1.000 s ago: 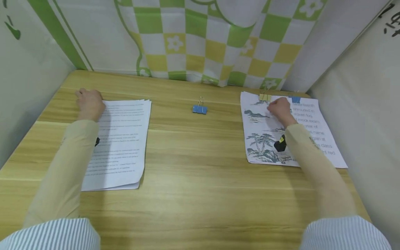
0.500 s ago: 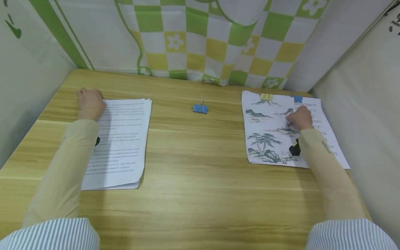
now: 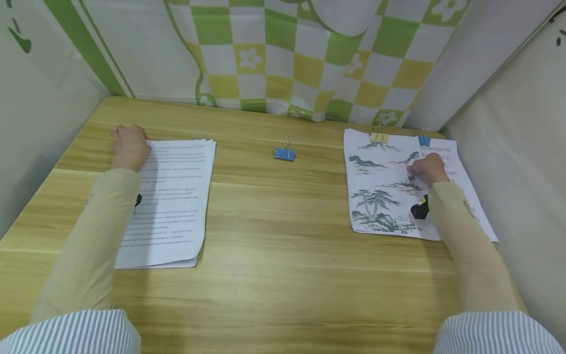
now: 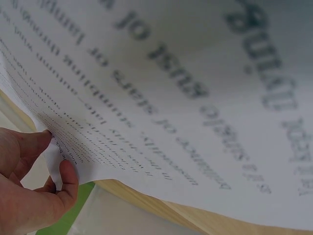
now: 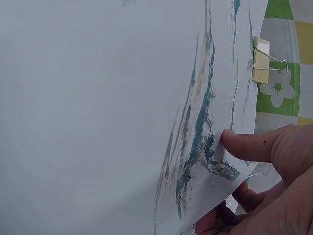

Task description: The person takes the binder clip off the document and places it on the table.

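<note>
At the left, my left hand [image 3: 129,147] is at the upper left corner of a stack of printed text sheets [image 3: 177,196]. In the left wrist view its thumb and fingers [image 4: 69,178] pinch the paper's edge. My right hand [image 3: 430,168] pinches the right edge of an ink-landscape sheet [image 3: 376,172], thumb on top and fingers curled beneath. That sheet overlaps a large-print text page [image 3: 475,206]. A yellow binder clip [image 3: 379,137] grips the landscape sheet's top edge, and a blue binder clip [image 3: 424,141] sits on the text page's top edge.
A loose blue binder clip [image 3: 285,154] stands mid-table toward the back, wire handle up. The wooden table [image 3: 265,275] is bounded by a checked curtain [image 3: 300,64] behind and pale side walls. A black wrist device [image 3: 420,208] is on the right sleeve.
My right hand has moved right and slightly toward me, from near the clips down to the landscape sheet's right edge. My left hand has stayed at its corner.
</note>
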Tool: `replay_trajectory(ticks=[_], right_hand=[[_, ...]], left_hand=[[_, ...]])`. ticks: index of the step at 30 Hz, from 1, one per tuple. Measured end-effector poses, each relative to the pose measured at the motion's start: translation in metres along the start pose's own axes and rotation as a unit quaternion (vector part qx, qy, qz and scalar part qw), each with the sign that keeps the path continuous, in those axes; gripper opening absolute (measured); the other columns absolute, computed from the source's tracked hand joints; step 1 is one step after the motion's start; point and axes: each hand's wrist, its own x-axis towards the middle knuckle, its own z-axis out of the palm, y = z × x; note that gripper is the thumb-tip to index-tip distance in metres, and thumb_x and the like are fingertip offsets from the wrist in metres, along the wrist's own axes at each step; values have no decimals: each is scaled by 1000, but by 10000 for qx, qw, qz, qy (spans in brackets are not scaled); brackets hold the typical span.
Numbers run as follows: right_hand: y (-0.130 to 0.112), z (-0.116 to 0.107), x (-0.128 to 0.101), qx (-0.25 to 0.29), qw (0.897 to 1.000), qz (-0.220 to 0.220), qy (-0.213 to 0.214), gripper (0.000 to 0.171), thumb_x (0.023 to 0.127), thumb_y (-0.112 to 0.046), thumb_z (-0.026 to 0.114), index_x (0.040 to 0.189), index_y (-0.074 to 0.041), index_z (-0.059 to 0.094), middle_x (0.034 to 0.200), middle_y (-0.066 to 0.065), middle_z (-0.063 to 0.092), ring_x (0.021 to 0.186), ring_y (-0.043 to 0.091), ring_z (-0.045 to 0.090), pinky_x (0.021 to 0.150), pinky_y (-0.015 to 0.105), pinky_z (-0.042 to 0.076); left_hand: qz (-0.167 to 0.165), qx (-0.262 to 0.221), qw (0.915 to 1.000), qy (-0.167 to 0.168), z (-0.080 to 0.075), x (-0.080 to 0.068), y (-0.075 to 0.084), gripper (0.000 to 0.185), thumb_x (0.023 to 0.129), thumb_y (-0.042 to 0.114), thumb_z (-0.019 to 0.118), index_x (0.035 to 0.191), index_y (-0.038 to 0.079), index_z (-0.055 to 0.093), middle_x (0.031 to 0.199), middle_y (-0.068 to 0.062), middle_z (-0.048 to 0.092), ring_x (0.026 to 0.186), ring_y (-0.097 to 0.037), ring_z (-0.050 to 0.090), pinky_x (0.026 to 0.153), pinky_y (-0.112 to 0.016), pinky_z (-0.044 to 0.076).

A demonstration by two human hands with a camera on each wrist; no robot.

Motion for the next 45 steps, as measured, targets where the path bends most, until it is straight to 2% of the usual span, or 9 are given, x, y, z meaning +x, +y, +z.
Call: replay_trajectory(ticks=[7,16,21,25,29,32,37,42,45], right_hand=[[-3,0,-3,-139,9999,9,46,74,91,-23,55,142,15,16,146,36,24,134,50,28,112,56,26],[-1,-2,-6,10,9998,166,-50,78,92,-25,54,145,12,11,148,34,21,136,50,25,112,58,24],[-1,-2,-7,46,9998,173,-3,75,94,-27,49,145,11,10,148,34,22,135,49,27,112,58,25],[0,-4,-6,81,9998,55,157,72,93,-25,43,142,16,11,147,36,23,132,46,30,114,53,23],[2,-3,-3,301,9986,-188,390,64,90,-19,39,138,21,22,145,36,28,124,40,34,116,46,24],[3,0,-1,732,9962,-162,435,60,90,-15,39,140,15,27,148,31,28,129,37,33,116,44,25],[1,5,-1,1460,9886,102,354,61,93,-13,37,148,2,16,157,20,15,145,33,17,119,42,17],[1,8,-3,1505,9878,264,314,59,97,-15,36,150,-5,13,158,17,10,146,33,14,119,43,17],[4,9,-7,1519,9879,268,181,61,97,-16,38,151,-7,12,159,16,9,146,33,15,119,43,18]], left_hand=[[-22,-46,10000,18,0,-3,-1,33,86,-1,42,114,-13,53,115,-44,42,114,-56,37,91,-60,39],[5,-121,9999,4,0,-6,-1,33,87,-2,42,115,-13,53,116,-43,43,114,-57,37,92,-60,38],[-26,-156,9999,-38,0,-7,-1,33,87,-1,42,116,-14,52,116,-42,43,114,-55,36,93,-60,37],[-18,-175,9998,-34,-1,-8,-2,33,87,-1,42,116,-14,52,116,-42,42,113,-55,36,92,-60,36],[-22,-158,9999,0,-2,-8,-4,34,86,0,42,115,-14,52,117,-44,39,113,-56,35,91,-59,37],[-90,-217,9997,-4,-3,-9,-4,35,86,0,42,116,-14,51,119,-44,35,114,-55,33,91,-59,36],[-122,-337,9991,212,-5,-11,-3,38,86,0,41,119,-16,47,123,-44,31,116,-54,31,93,-59,36],[154,-552,9973,463,-12,-10,1,43,85,2,42,124,-16,45,126,-45,27,117,-55,29,90,-60,35],[296,-638,9968,373,-16,-10,9,45,86,4,43,126,-15,43,129,-44,25,119,-55,26,91,-61,36]])
